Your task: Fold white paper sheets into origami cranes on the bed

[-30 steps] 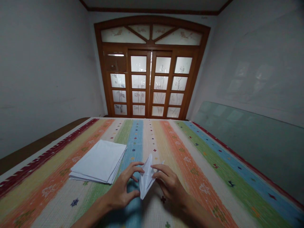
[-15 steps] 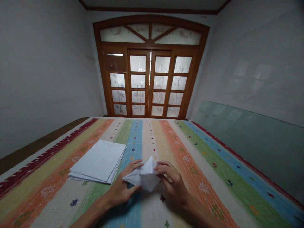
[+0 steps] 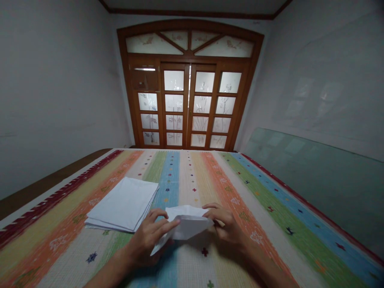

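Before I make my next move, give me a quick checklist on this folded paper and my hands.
1. Both hands on the paper: ok. The left hand and right hand each grip an end of the folded white paper.
2. Paper free of loose flaps: not ok. A pointed flap sticks out below the left hand.
3. Creases sharp: cannot tell from this view.
4. Hands apart from the stack: ok. The stack of white sheets sits to the left, untouched.
5. Stack steady: ok. It lies flat on the striped woven cover.
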Tool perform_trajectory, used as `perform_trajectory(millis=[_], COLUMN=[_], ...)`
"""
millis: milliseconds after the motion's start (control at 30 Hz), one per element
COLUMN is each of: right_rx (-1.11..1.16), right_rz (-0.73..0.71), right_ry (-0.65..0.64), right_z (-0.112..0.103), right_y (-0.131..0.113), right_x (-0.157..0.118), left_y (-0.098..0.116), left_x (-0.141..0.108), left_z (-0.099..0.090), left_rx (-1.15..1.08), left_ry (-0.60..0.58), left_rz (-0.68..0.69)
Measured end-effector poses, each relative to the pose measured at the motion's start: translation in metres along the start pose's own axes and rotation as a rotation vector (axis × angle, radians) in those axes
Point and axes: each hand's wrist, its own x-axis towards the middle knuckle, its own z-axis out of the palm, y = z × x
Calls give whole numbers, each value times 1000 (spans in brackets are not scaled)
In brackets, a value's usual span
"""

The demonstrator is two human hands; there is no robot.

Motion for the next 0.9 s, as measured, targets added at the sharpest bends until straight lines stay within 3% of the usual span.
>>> perform_trajectory(millis=[133, 233, 333, 467, 600, 667, 767, 900], right_rx=[68, 135, 127, -105, -200, -206, -208, -187], right_rz=[85, 201, 323, 428, 380, 342, 350, 354], right_ry=[-193, -272, -349, -449, -480, -483, -556, -687], right_z=[-7, -11, -16, -17, -4, 6, 17, 23], right_y=[15, 20, 14, -8, -26, -31, -36, -40], right_x=[-5, -8, -6, 2, 4, 1, -8, -16], left_y=[5, 6, 3, -4, -6, -3, 8, 20], left_x=[3, 6, 6, -2, -7, -6, -5, -12], left_z=[2, 4, 5, 0, -8, -7, 8, 33], left_rx=[-30, -108, -227, -358, -378, -361, -251, -87], left_ry=[-130, -248, -292, -362, -448, -433, -396, -552], left_rz=[87, 45, -46, -132, -269, -329, -400, -450])
